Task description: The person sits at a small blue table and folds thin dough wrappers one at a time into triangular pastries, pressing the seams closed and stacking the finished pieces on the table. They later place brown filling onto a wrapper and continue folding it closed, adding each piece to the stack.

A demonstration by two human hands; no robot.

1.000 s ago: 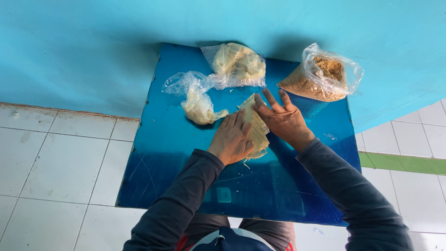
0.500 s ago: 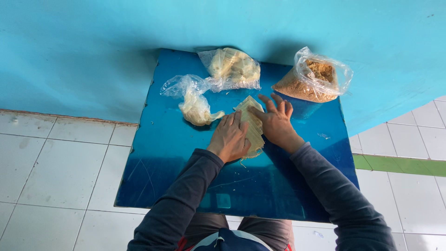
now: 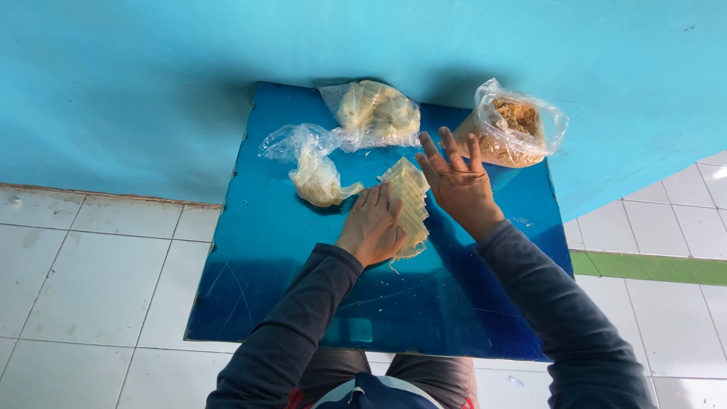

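Note:
A stack of pale yellow sheets (image 3: 410,198), fanned out in a row, lies in the middle of a glossy blue tabletop (image 3: 288,288). My left hand (image 3: 372,227) rests flat on the stack's left side, palm down. My right hand (image 3: 457,182) lies beside the stack's right edge with fingers spread, holding nothing. Both arms wear dark long sleeves.
Beside my left hand lies a clear bag of pale dough (image 3: 314,170). A second clear bag of yellow sheets (image 3: 375,112) sits at the table's back, and an open bag of brown crumbs (image 3: 511,125) at the back right. A turquoise wall stands behind; white floor tiles surround.
My right hand has shifted off the stack to its right edge with fingers spread wider. My left hand stays pressed on the stack. The camera view has tilted slightly.

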